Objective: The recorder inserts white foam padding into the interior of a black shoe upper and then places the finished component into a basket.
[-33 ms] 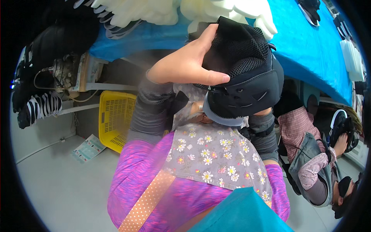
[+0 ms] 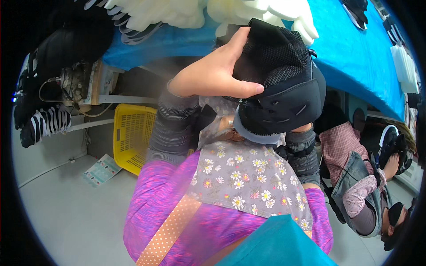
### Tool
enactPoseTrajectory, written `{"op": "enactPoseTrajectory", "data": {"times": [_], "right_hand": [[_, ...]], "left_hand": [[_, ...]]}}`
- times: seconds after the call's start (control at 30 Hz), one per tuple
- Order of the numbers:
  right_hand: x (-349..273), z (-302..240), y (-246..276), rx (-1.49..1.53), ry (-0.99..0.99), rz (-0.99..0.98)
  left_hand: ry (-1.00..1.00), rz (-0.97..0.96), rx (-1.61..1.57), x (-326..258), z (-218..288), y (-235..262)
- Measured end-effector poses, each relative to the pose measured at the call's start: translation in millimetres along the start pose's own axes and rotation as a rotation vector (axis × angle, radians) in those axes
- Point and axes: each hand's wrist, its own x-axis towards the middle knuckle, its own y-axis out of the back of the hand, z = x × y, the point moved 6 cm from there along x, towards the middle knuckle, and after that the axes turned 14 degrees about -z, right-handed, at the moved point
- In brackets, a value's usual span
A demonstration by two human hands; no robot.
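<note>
A black padded piece (image 2: 284,104) with a mesh lining, small slits and a pale grey curved edge is held up in front of my chest. My left hand (image 2: 213,71) grips its left side, thumb and one finger spread wide against the mesh; the other fingers are hidden. Behind the lower right of the piece shows only a sliver of my right hand (image 2: 303,129), near the wrist. Its fingers are out of sight behind the black padding, so their grip cannot be seen.
A blue-covered table (image 2: 355,57) stands just beyond, carrying white foam pieces (image 2: 168,13). On the left are a yellow basket (image 2: 128,137), a printed sheet (image 2: 101,170) on the floor and stacked black pieces (image 2: 49,126). Another person (image 2: 355,190) sits close on the right, handling a black item.
</note>
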Motion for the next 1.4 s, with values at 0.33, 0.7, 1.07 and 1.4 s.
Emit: {"op": "enactPoseTrajectory", "data": {"times": [0.33,0.7,1.07,1.4], "right_hand": [[3.0,-1.0,-1.3,-0.118,-0.022,-0.021],[5.2,-1.9,-5.9,-0.222,-0.037,-0.044],[-0.4,-0.3,-3.7,-0.250,-0.053,-0.025],[0.9,1.4,-2.9,-0.244,-0.054,-0.046]], "left_hand": [[0.148,0.089,0.171,0.7,13.8,-2.8],[-0.027,0.129,-0.104,-5.5,-1.1,8.5],[0.112,0.016,-0.248,-6.8,-5.5,3.6],[0.122,0.013,-0.117,-5.9,2.9,-1.8]]}}
